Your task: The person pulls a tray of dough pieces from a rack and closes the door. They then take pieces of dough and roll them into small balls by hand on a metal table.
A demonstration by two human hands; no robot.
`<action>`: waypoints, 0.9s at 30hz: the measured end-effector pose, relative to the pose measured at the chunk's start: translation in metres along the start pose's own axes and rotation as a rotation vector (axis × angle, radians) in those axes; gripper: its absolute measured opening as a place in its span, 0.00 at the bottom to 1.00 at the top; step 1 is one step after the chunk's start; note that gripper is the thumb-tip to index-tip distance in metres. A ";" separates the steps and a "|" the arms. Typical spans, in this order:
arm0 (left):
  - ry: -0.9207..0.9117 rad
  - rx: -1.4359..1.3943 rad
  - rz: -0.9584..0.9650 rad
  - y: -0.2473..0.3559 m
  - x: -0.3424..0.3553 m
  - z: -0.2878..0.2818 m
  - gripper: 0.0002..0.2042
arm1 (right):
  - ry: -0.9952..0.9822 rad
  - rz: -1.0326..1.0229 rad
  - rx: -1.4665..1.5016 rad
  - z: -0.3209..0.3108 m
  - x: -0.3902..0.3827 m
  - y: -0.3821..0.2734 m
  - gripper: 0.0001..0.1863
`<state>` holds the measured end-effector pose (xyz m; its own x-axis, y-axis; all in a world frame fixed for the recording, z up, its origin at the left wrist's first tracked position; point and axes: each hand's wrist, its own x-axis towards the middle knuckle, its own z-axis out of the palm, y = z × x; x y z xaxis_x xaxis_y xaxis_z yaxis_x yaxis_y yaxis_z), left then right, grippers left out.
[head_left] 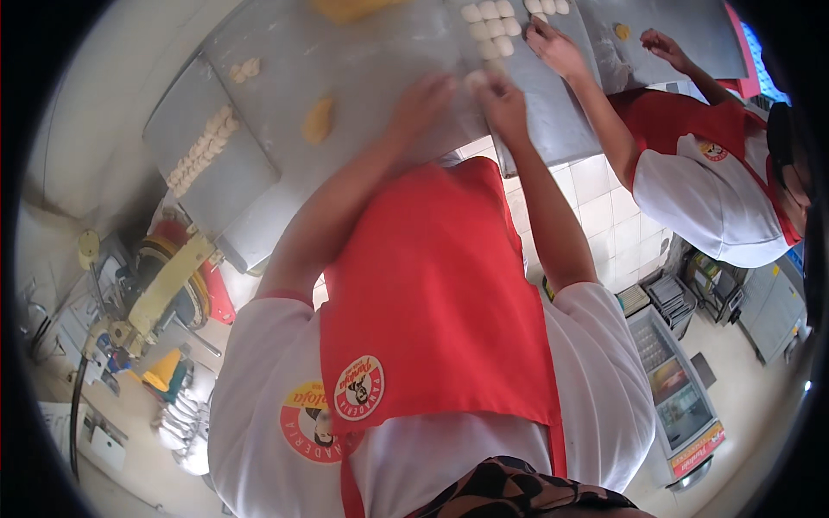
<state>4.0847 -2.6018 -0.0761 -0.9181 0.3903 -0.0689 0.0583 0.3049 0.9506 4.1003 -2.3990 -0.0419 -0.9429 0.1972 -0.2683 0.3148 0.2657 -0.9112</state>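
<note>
My left hand (423, 104) hovers over the metal worktable, blurred, so its fingers do not show clearly. Just right of it, my right hand (503, 105) is closed on a small pale dough ball (476, 80) at its fingertips. Beyond that hand, rounded white dough balls (496, 28) sit in rows on a metal tray (553, 125). A lump of yellow dough (319, 120) lies on the table left of my left hand. At the far edge is a larger, blurred yellow mass (354, 7).
To the right, a co-worker in a red apron (665, 129) reaches a hand (557, 50) to the dough balls. At left, a metal tray (229, 186) carries a row of dough pieces (204, 148); a few more pieces (245, 70) lie beyond. Machinery (164, 285) stands at lower left.
</note>
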 end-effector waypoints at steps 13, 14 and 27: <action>-0.151 1.019 0.240 0.028 0.109 0.064 0.36 | 0.477 -0.123 -0.302 -0.031 0.110 0.040 0.19; -0.180 1.059 0.224 0.032 0.112 0.065 0.36 | 0.410 -0.093 -0.354 -0.035 0.113 0.041 0.20; -0.142 0.830 0.113 0.036 0.070 0.025 0.31 | 0.469 -0.190 -0.563 -0.034 0.131 0.049 0.19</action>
<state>4.0324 -2.5422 -0.0546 -0.8347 0.5453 -0.0771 0.4663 0.7742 0.4279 3.9959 -2.3277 -0.1113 -0.8813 0.4471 0.1531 0.2779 0.7523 -0.5974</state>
